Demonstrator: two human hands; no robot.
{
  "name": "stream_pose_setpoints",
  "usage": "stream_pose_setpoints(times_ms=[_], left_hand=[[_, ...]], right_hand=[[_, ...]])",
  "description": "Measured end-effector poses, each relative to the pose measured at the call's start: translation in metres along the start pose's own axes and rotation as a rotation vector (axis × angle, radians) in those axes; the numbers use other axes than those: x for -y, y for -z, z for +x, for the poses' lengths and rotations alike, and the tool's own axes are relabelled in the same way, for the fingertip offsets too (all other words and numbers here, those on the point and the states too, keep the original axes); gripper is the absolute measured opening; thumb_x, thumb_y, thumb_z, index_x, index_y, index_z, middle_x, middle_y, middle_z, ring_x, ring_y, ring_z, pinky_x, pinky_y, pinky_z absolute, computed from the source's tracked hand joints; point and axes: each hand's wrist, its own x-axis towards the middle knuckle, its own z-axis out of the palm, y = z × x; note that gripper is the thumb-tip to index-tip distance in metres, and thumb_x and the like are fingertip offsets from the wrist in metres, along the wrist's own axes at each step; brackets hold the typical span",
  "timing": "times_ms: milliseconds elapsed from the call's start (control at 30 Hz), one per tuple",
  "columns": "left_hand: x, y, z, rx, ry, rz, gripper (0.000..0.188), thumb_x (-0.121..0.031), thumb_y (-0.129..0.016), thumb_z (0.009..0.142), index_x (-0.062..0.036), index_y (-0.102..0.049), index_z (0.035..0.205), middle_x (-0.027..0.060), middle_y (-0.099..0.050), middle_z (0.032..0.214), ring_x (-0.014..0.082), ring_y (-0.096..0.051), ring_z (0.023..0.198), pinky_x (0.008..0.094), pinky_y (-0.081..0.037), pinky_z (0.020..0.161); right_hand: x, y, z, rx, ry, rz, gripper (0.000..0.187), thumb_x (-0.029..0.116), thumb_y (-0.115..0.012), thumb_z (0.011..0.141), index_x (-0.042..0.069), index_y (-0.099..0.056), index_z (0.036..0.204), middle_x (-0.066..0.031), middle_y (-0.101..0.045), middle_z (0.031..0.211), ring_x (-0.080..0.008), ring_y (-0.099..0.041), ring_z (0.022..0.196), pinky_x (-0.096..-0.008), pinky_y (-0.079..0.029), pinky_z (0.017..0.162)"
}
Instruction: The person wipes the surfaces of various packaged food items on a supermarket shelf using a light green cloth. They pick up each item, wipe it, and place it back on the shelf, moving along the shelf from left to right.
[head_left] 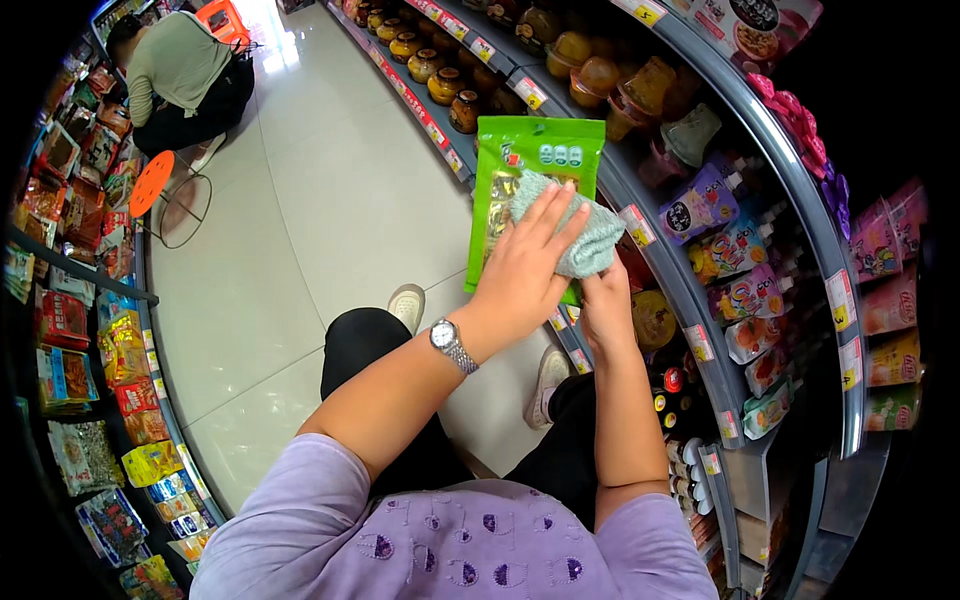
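Observation:
A bright green snack bag (483,215) with a clear window is held up in front of me, beside the right-hand shelves. My left hand (525,255), with a silver watch on its wrist, presses a pale green cloth (590,240) against the bag's front. Its fingers lie over the cloth, and part of the cloth bunches out to the right. My right hand (607,305) is closed at the bag's lower right edge. The cloth and the bag hide its fingertips.
Shelves on the right carry jars (445,86), cups (597,77) and pouches (700,205) behind grey price rails (640,225). Packaged snacks (65,318) line the left shelves. On the tiled floor (300,180) stands an orange-seated stool (152,183); a person (185,70) crouches beyond it.

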Motion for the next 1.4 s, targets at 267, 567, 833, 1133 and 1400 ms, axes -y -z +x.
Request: stream_pose_setpoints(times_ms=[267,567,833,1133,1400], left_hand=[[0.015,-0.009,0.006,0.050,0.014,0.218,0.066,0.001,-0.050,0.070,-0.0091,-0.041,0.135,0.0140,-0.031,0.144,0.0327,-0.027,0.134,0.0481,-0.026,0.104],[-0.017,-0.026,-0.026,0.277,-0.135,0.115,0.065,0.002,-0.050,0.068,-0.0060,-0.044,0.132,0.0167,-0.034,0.142,0.0344,-0.031,0.132,0.0455,-0.029,0.102],[0.046,0.009,-0.012,0.017,0.161,-0.554,0.042,-0.016,-0.042,0.089,-0.0022,-0.045,0.129,0.0116,-0.040,0.140,0.0288,-0.036,0.129,0.0407,-0.026,0.106],[0.026,-0.002,-0.012,0.138,0.783,-2.112,0.046,-0.033,-0.029,0.098,-0.0007,-0.041,0.130,0.0161,-0.051,0.127,0.0283,-0.053,0.113,0.0416,-0.041,0.098],[0.005,-0.008,-0.022,0.205,0.841,-1.896,0.049,-0.035,-0.027,0.099,-0.0038,-0.031,0.137,0.0111,-0.040,0.138,0.0261,-0.041,0.126,0.0428,-0.030,0.107]], right_hand=[[0.000,0.032,-0.009,-0.027,0.002,0.092,0.043,-0.002,-0.044,0.088,-0.004,-0.038,0.131,-0.0109,-0.052,0.122,-0.0139,-0.053,0.106,-0.0257,-0.042,0.090],[-0.001,0.046,0.001,-0.236,0.118,0.163,0.039,0.001,-0.045,0.090,-0.003,-0.041,0.128,-0.0105,-0.055,0.114,-0.0127,-0.054,0.100,-0.0253,-0.043,0.087],[0.011,0.056,0.005,-0.173,0.061,0.353,0.040,0.000,-0.043,0.087,-0.004,-0.042,0.126,-0.0131,-0.056,0.114,-0.0167,-0.059,0.099,-0.0285,-0.048,0.086],[-0.013,0.029,0.001,-0.004,-0.062,0.383,0.026,0.007,-0.046,0.092,0.001,-0.046,0.117,-0.0080,-0.059,0.106,-0.0133,-0.059,0.093,-0.0269,-0.049,0.082],[-0.004,0.051,0.012,-0.204,0.100,0.331,0.028,0.009,-0.047,0.093,0.001,-0.045,0.119,-0.0082,-0.059,0.107,-0.0141,-0.059,0.093,-0.0280,-0.047,0.083]])
